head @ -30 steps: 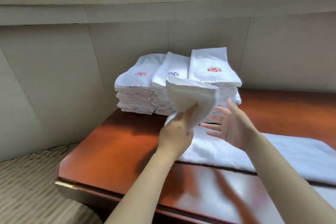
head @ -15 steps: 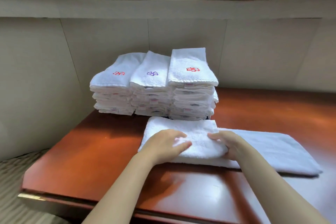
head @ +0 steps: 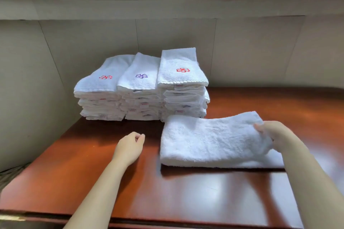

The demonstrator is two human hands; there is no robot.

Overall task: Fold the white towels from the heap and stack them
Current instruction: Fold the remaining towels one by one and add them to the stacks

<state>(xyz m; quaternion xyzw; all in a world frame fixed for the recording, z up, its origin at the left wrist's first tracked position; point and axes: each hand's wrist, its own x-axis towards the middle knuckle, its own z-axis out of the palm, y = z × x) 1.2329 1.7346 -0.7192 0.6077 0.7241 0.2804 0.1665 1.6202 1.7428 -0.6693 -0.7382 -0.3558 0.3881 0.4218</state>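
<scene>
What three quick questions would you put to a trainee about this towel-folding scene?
1. True or false: the left hand touches no towel.
2. What colour is the emblem on top of the middle stack? A red, B purple, C green.
3. Fill in: the right hand grips the ____ end of the loose towel lying on the table.

Key: 1 true; 2 B; 3 right.

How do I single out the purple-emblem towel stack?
On the reddish-brown wooden table, three stacks of folded white towels line the wall. Take the middle stack. Its top towel carries a purple emblem; the left stack and right stack show red ones.
</scene>
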